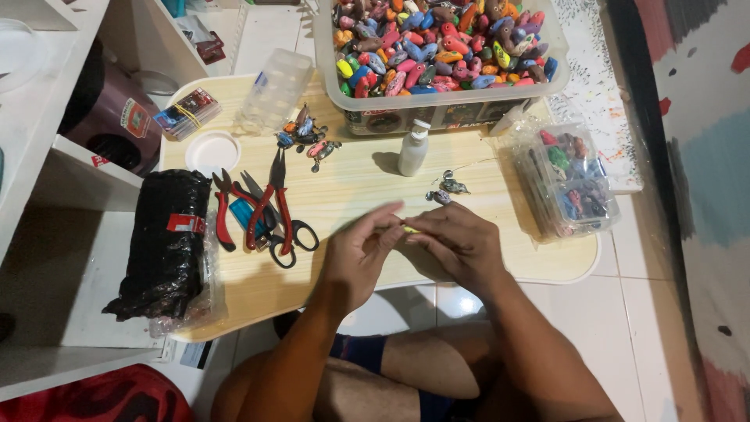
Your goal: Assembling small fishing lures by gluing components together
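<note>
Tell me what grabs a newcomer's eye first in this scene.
First, the big clear bin heaped with small multicoloured pieces at the back of the wooden lap table. Next, the left hand and right hand, meeting at the table's near edge and pinching a tiny yellow piece between them. Red-handled pliers and scissors lie to their left, beside a black plastic bundle.

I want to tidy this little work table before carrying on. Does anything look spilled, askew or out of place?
Nothing is spilled or damaged. The red-handled pliers, cutters and scissors lie crossed in a heap, and a few small lures sit loose outside the big clear bin. The white bottle stands upright. Both hands, left hand and right hand, pinch something small and yellow.
</note>
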